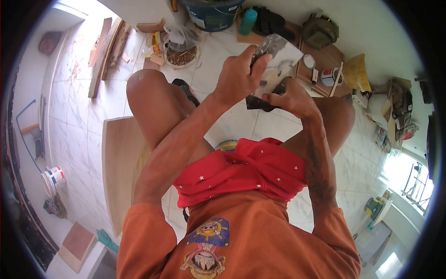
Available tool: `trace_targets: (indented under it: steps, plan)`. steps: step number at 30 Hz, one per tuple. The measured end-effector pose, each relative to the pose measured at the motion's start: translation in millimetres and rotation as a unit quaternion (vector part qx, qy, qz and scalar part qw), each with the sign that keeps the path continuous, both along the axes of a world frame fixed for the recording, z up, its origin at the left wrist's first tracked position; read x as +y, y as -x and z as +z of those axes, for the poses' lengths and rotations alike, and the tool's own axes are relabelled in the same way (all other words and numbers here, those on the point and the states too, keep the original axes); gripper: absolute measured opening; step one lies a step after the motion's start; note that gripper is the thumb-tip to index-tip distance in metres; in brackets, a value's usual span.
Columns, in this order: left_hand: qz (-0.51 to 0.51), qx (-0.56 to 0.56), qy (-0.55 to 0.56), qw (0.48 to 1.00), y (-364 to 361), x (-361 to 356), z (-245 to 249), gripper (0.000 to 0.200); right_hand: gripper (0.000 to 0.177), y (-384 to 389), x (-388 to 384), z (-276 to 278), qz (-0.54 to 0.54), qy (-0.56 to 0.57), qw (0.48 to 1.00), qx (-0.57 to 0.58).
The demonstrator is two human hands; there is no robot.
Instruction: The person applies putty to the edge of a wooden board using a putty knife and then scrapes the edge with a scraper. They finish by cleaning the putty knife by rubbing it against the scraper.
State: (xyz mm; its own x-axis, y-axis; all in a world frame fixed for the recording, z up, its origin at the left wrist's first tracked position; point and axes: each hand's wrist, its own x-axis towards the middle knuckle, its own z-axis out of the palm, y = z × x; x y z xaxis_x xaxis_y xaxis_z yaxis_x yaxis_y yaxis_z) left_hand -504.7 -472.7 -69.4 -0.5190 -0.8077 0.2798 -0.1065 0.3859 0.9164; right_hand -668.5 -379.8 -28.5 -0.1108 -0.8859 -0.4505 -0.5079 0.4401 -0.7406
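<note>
Between my raised knees, both hands hold a flat rectangular piece with a pale, dark-smudged face, tilted in the air. My left hand grips its left edge, thumb on the pale face and fingers behind. On the lower right, my right hand clasps it, the thumb at the lower edge near a dark corner. What the dark part beneath belongs to cannot be made out. Below the hands lies the white tiled floor.
A dark bucket, a blue-green bottle and a round dish of brown bits stand ahead. Wooden strips lie at left. A paint can and green bag are at right. A wooden board is beside my left leg.
</note>
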Motion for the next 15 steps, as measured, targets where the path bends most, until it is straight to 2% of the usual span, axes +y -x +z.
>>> trace_targets:
  steps: [3, 6, 12, 15]
  plan:
    - [-0.003, 0.038, -0.002, 0.999, 3, 4, 1, 0.030, 0.050, 2, -2, -2, -0.004, -0.031, 0.999, 0.012]
    - [0.003, 0.049, -0.011, 0.999, 5, 5, -2, 0.030, 0.057, 4, -2, -14, -0.010, 0.006, 1.000, 0.002]
    - [0.057, 0.041, -0.038, 0.997, 7, -4, -5, 0.032, 0.049, 4, -1, -5, -0.004, 0.026, 0.998, -0.053]
    - [0.086, 0.042, -0.047, 0.994, 5, -11, -6, 0.032, 0.039, 7, 6, -9, -0.028, 0.072, 0.994, -0.081]
